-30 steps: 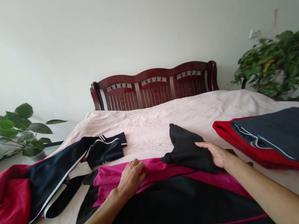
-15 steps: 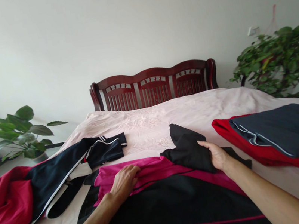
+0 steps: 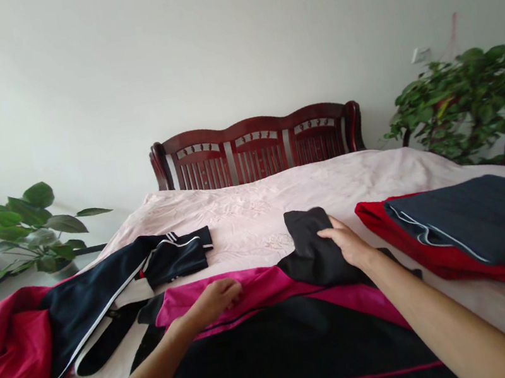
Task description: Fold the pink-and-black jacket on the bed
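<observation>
A black and magenta jacket (image 3: 277,345) is spread in front of me, a thin magenta line running across its lower part. My right hand (image 3: 347,244) grips its black sleeve (image 3: 312,250), which is bent over on itself and points toward the headboard. The sleeve's end lies flat against the bedspread side. Over the magenta band at the left is my left hand (image 3: 219,298), its fingers curled loosely together. No cloth shows in those fingers, though their undersides are hidden.
On the left lies a dark blue and red garment (image 3: 102,302) with white stripes. A folded dark blue and red pile (image 3: 483,223) lies on the right. Both rest on the pink bedspread (image 3: 237,210). Beyond stand a wooden headboard (image 3: 258,149) and potted plants (image 3: 38,229).
My right hand has shifted slightly left and away from me, straightening the black sleeve. My left hand's fingers have gone from lying on the magenta cloth to curled.
</observation>
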The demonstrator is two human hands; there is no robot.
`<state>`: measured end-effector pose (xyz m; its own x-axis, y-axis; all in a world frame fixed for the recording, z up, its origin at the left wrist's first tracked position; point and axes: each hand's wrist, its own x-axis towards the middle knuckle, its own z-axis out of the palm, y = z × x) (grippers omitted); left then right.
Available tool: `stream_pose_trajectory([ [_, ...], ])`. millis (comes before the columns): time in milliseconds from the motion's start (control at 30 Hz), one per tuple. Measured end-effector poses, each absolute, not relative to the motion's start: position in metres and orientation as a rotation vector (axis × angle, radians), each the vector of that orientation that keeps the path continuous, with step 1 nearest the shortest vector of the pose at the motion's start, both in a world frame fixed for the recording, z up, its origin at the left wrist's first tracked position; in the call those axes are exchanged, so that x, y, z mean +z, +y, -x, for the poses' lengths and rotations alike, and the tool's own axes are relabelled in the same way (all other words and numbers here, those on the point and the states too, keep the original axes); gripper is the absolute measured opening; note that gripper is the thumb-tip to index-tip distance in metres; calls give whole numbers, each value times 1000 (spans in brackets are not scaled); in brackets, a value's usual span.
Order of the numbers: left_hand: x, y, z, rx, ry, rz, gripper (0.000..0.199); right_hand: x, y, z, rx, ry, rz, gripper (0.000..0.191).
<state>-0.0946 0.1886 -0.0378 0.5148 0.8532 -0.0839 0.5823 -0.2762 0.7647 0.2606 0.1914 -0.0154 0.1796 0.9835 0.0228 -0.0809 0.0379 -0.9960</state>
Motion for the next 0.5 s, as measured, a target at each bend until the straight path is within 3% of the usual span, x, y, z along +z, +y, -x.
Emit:
stream_pose_trajectory([
  [100,-40,200,89,574,1181,-1741,73,1,172,-225,913,-1984,1072,60],
  [200,-36,206,91,713,1104,-1284,84,3,145,-197,576,-2699,1026,63],
  [333,-19,196,87,710,1066,-1201,87,-8,124,-186,202,-2911,1029,46],
  [500,8,170,56,634,880,-1667,104,-23,126,-179,204,-2966,1124,40],
])
